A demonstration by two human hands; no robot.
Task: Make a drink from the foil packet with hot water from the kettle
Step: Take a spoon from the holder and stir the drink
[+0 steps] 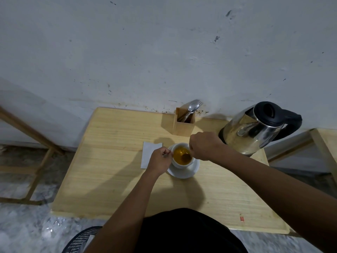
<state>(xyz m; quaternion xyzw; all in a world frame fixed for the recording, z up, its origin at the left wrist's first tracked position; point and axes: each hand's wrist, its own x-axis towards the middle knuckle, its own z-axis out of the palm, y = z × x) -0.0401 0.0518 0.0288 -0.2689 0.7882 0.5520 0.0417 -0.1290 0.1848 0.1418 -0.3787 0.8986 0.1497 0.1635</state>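
right hand (204,146), just right of frame centre, has its grip pinched on a spoon (186,157) dipping into the amber drink in the white cup (180,157). left hand (160,159) has its grip curled against the cup's left side, probably on the handle, though i can't see it. cup sits on a saucer (184,172). for a good stir i'd keep circles small and low, with the left hand bracing. the packet (149,154) lies flat just left of the cup. kettle (255,128) is close at right, cutlery box (183,123) behind. open worktop (109,170) lower left, well clear of edges.
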